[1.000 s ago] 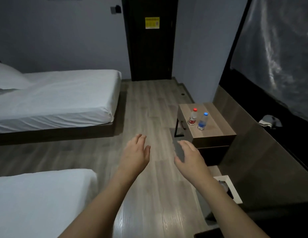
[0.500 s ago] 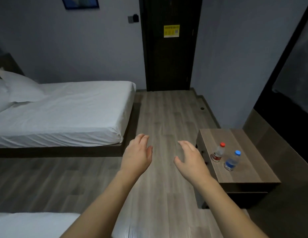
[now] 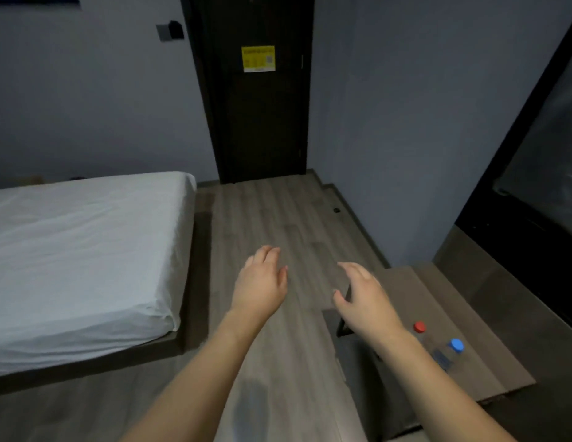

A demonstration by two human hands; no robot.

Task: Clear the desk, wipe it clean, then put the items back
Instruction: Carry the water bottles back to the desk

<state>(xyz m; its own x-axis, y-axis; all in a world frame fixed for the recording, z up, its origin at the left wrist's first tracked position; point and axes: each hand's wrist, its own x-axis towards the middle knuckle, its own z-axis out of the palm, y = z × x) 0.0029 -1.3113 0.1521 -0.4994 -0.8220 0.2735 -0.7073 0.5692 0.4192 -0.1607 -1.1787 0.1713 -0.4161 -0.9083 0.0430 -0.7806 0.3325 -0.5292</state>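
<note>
A small wooden desk (image 3: 438,301) stands against the right wall. On it are two clear plastic bottles, one with a red cap (image 3: 419,327) and one with a blue cap (image 3: 452,350). My right forearm partly covers the red-capped bottle. My left hand (image 3: 260,282) hovers over the floor with relaxed fingers and holds nothing. My right hand (image 3: 363,295) is held out above the desk's left edge, fingers loosely spread, also holding nothing.
A bed with a white sheet (image 3: 80,256) fills the left side. A dark door (image 3: 259,116) with a yellow notice is straight ahead across wooden floor (image 3: 278,218). A dark glossy panel (image 3: 540,173) runs along the right wall.
The view has swung up and moved toward the desk, which now sits lower right under my right arm. Both hands keep the same outstretched pose.
</note>
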